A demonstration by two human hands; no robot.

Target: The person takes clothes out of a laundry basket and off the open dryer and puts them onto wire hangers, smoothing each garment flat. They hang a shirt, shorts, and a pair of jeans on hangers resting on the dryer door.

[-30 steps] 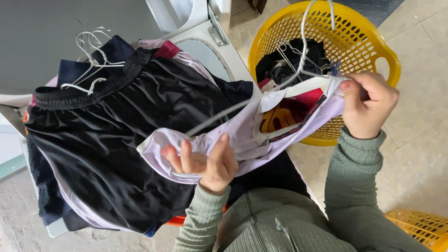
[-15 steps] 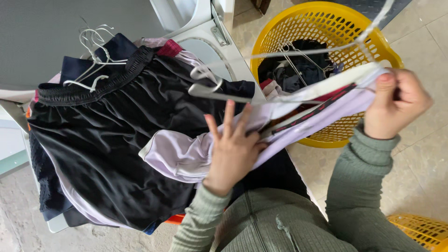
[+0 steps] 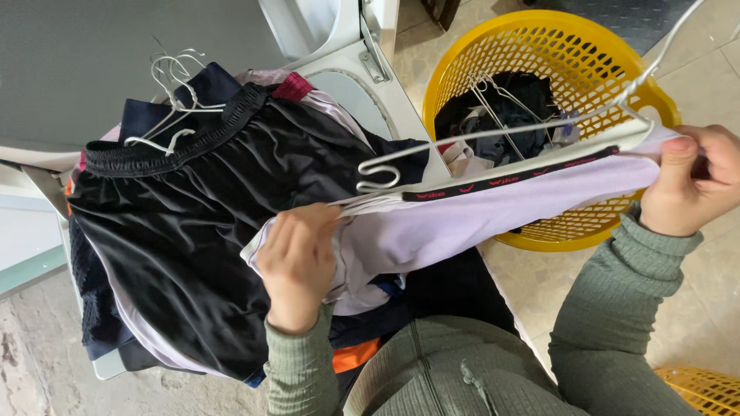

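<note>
My left hand (image 3: pixel 297 262) grips one end of a pale lilac garment (image 3: pixel 493 212) with a black waistband strip. At the far right, my right hand (image 3: pixel 690 181) pinches the other end, so the cloth is stretched flat between both hands. A white wire hanger (image 3: pixel 493 135) lies along the garment's top edge, its hook curled near the left hand. Beneath the left hand sits a pile of clothes topped by black satin shorts (image 3: pixel 208 223) with an elastic waist.
A round yellow mesh laundry basket (image 3: pixel 462 62) stands behind the garment, holding dark clothes and wire hangers. More white hangers (image 3: pixel 169 85) rest on the pile's top left. A second yellow basket (image 3: pixel 705 389) shows at the bottom right. Tiled floor lies to the right.
The lilac garment has gone from bunched to pulled taut between the hands. My left hand turned over and closed on its left end; the hanger now lies along the top edge.
</note>
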